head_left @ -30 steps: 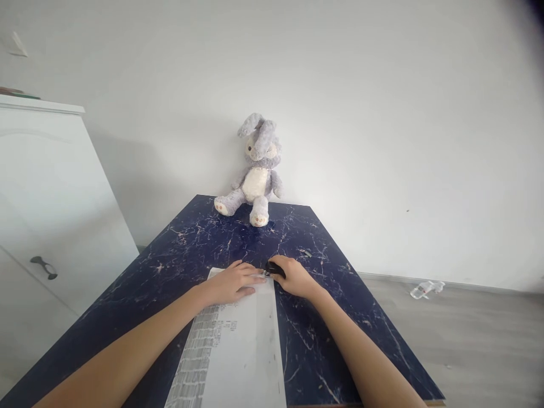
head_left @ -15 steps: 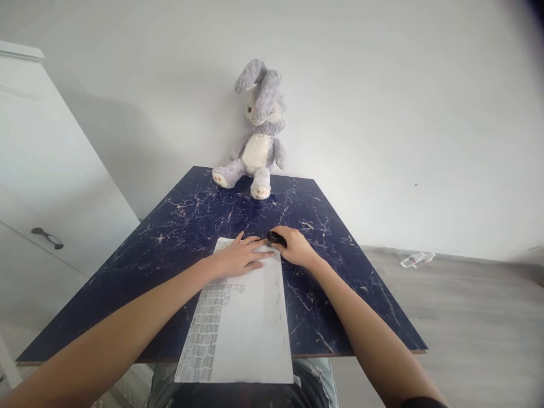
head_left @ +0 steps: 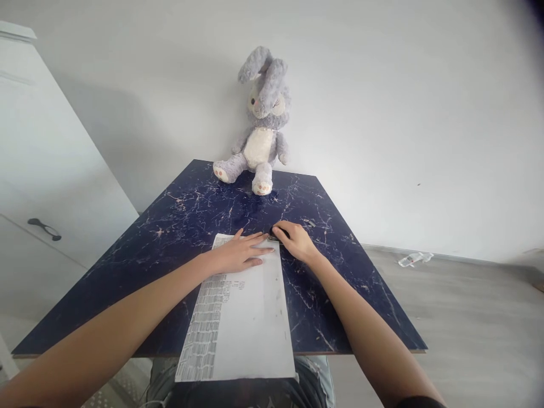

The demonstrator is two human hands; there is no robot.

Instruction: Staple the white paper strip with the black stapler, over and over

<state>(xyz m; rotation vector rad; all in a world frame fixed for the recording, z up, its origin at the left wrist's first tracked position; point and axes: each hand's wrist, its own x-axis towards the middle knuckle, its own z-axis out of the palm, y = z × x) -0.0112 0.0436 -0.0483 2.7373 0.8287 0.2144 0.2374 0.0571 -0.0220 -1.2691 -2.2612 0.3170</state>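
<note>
Seen from the head camera, a person presses a small black tool [head_left: 272,231], apparently a stapler, at the far right corner of printed paper [head_left: 255,328] laid on a dark marbled table [head_left: 140,255]. The left hand [head_left: 238,254] lies flat across the paper's far end, fingers spread, gripping nothing; the right hand [head_left: 296,241] is curled over the tool, thumb on top, hiding much of it. The step in hand looks like fastening that corner, though no staple can be made out; the next move would call for a firm squeeze with the sheets held square. How many sheets lie there cannot be told. The paper's near end overhangs the table edge above the person's lap, which could let it slip. A gray plush rabbit [head_left: 260,144] sits at the far edge against the wall, well clear of the work. A white cabinet [head_left: 55,141] stands at left; a clear plastic bottle [head_left: 412,260] lies on the floor [head_left: 459,317] at right. Nothing blocks either hand.
</note>
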